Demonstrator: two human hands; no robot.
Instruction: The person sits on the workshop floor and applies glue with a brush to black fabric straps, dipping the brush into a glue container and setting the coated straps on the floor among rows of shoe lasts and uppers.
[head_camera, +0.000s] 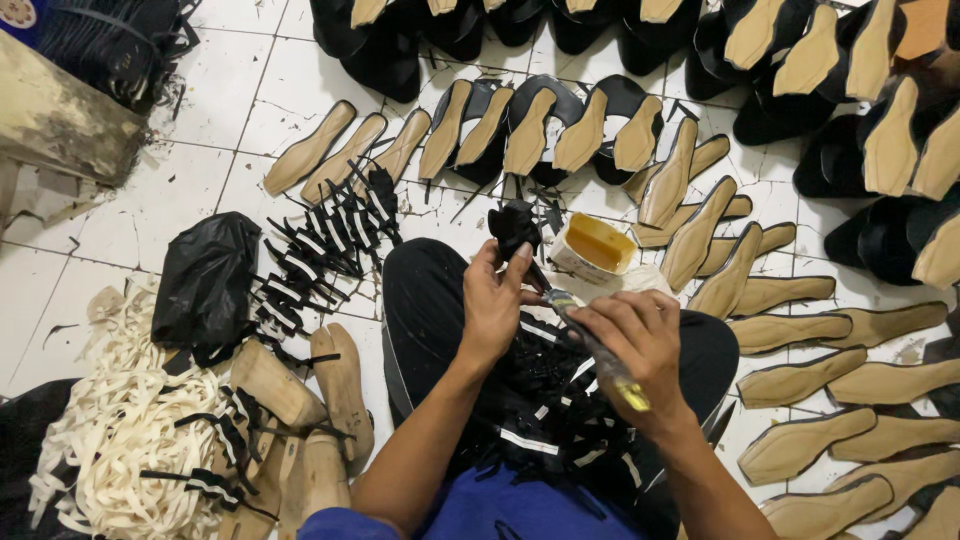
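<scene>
Right hand (640, 345) gripping brush (590, 345)

White tiled floor (130, 215) all around. Far left, a heap of pale cream strips (120, 430) spills wide, a crumpled black plastic bag (205, 280) just beside it. Black straps with white tips (320, 245) lie fanned out next to that. Wooden shoe lasts (335, 385) cluster at the lower left, some tangled in black straps. Tan insoles (800, 380) are spread flat across the right side, more standing on edge near the middle. Along the top, black shoe uppers on lasts (545, 125) sit in rows.
</scene>
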